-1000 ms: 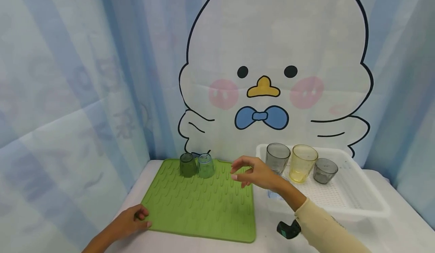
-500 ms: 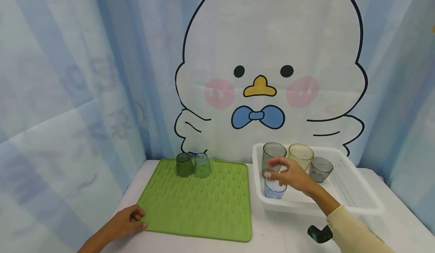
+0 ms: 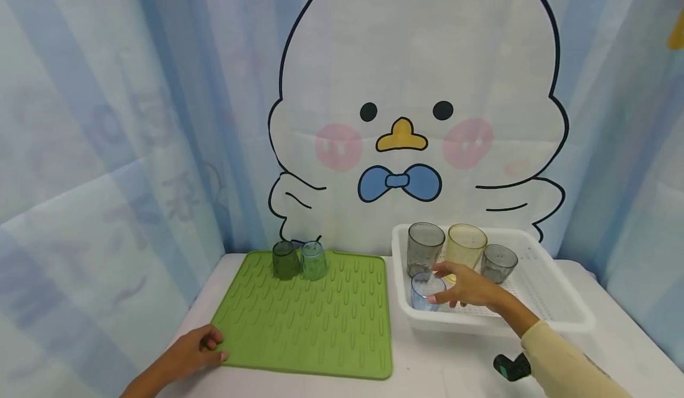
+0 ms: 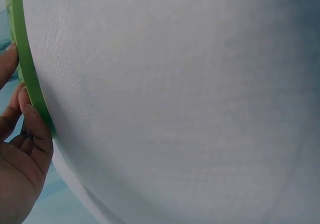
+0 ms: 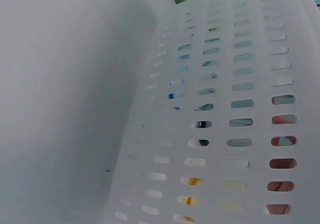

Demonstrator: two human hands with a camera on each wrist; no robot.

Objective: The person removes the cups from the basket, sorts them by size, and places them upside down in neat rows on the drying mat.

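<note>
1. Step in hand, as I judge it: getting hold of the blue glass [image 3: 418, 299], which stands upright inside the white basket [image 3: 481, 323], at its near left corner. The tall grey glass [image 3: 424, 245], yellow glass [image 3: 466, 242] and small grey glass [image 3: 499, 264] stand along the same basket's back half.
2. The right hand [image 3: 470, 288] is over the basket, thumb and forefinger apart at the blue glass's rim. Whether it grasps the glass yet I cannot tell (the right wrist view gives mostly slotted plastic, no fingers).
3. The left hand [image 3: 188, 350] grasps the near left corner of the green mat [image 3: 310, 332], which lies on the tabletop [image 3: 427, 362] just left of the basket; it probably steadies the mat.
4. Next, the move seems to call for a firm pinch, then a straight lift past the basket's rim without knocking the tall grey glass. The dark green glass [image 3: 285, 261] and the pale blue-green glass [image 3: 314, 262], on the mat's far part left of the basket, look mouth-down.
5. Against half a second ago, the right hand sits lower in the basket, beside the glass rather than above it; the left has kept its corner.
</note>
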